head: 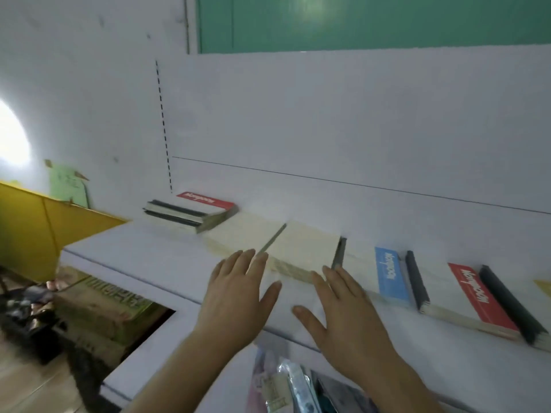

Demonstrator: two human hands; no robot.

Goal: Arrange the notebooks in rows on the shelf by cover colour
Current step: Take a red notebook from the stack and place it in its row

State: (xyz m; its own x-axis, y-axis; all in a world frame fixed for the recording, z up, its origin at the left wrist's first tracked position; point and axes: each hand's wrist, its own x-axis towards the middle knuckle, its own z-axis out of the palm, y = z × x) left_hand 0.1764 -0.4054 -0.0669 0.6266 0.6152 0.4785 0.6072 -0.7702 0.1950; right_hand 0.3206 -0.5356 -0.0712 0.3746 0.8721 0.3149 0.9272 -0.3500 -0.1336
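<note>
On shelf [149,257] front edge: L hand [235,296], R hand [343,311] flat, fingers straight, apart, at cream notebooks [301,251]. Bare room 9 o'clock. Red-band notebook [480,296] cut off 3 o'clock; blurred.

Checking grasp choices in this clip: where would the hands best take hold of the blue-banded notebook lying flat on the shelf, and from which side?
Probably by its near short edge, coming from the front. The blue-banded notebook lies flat on the shelf with neighbours close on both long sides, so those edges look crowded. The right hand, open and nearest, could lift that front edge.
</note>
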